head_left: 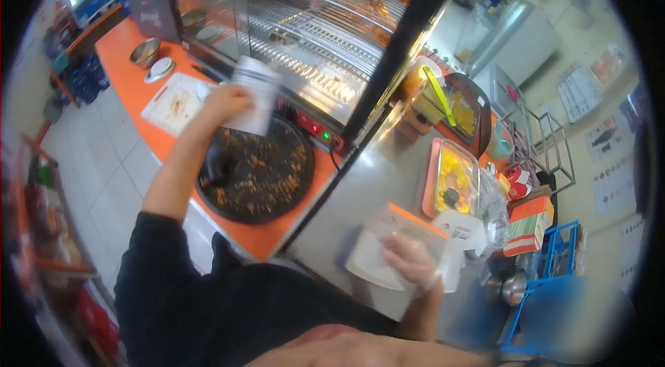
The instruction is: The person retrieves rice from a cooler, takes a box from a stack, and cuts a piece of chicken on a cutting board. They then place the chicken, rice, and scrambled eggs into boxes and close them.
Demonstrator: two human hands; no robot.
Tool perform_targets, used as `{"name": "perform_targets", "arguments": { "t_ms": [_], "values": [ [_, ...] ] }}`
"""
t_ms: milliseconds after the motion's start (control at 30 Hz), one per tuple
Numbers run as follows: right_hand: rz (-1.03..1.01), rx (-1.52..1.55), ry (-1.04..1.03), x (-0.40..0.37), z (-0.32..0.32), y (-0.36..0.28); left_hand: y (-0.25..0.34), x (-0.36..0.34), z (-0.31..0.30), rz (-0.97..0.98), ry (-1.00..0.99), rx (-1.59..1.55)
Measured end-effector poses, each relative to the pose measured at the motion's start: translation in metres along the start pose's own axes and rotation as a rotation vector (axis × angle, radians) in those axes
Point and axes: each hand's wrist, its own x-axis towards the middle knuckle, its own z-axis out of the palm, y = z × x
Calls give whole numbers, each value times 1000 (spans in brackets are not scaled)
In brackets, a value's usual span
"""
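Observation:
My left hand (pixel 230 100) grips a white printed paper (pixel 256 93) above the far edge of a round black pan (pixel 260 173) with food scraps in it. A dark rounded object (pixel 218 163) lies at the pan's left side. On the right, my right hand (pixel 409 257), in what looks like a clear glove, is over a white sheet or bag (pixel 370 256) with an orange edge on the steel counter (pixel 346 228). It is blurred, and whether it grips the sheet is hard to tell.
A glass food warmer (pixel 298 28) with racks stands ahead. On the orange counter (pixel 125 55) are a cutting board (pixel 173 105) and metal bowl (pixel 145 52). To the right are a tray of yellow food (pixel 456 176), yellow tongs (pixel 438 95) and an orange-white box (pixel 528 227).

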Motion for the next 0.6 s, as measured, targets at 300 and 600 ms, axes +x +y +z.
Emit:
{"name": "perform_targets", "arguments": {
  "t_ms": [300, 600],
  "values": [
    [-629, -928, 751, 219, 43, -264, -198, 114, -22, -254, -448, 909],
    [124, -1058, 990, 390, -86, -327, -363, 211, -154, -186, 187, 509]
  ]
}}
